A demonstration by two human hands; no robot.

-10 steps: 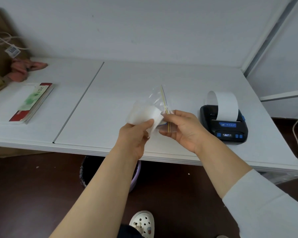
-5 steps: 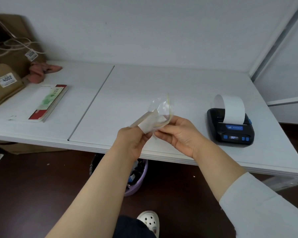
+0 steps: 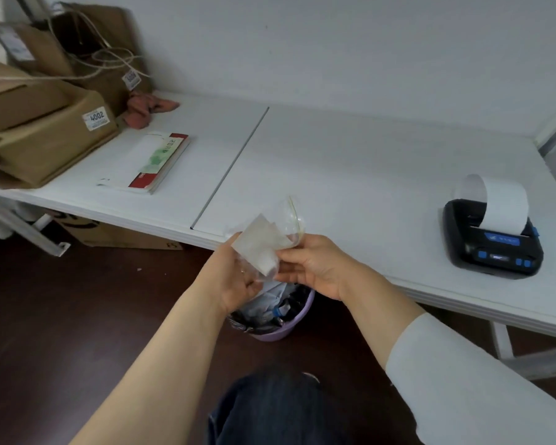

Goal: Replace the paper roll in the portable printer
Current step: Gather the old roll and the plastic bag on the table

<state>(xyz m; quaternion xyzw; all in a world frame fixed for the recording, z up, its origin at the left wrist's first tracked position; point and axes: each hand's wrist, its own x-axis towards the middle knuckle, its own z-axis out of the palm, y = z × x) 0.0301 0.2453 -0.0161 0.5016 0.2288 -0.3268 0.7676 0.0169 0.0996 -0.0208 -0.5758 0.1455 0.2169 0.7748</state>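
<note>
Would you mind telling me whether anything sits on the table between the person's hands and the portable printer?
Nothing visible does. The right hand and left hand hold a paper piece with a clear bag at the table edge; the surface across to the printer is bare.

White label point(image 3: 97, 119) on far-left cardboard box point(image 3: 50, 146): "4002". Other tags, booklet cover & printer badge: print too small/blurred to read.
</note>
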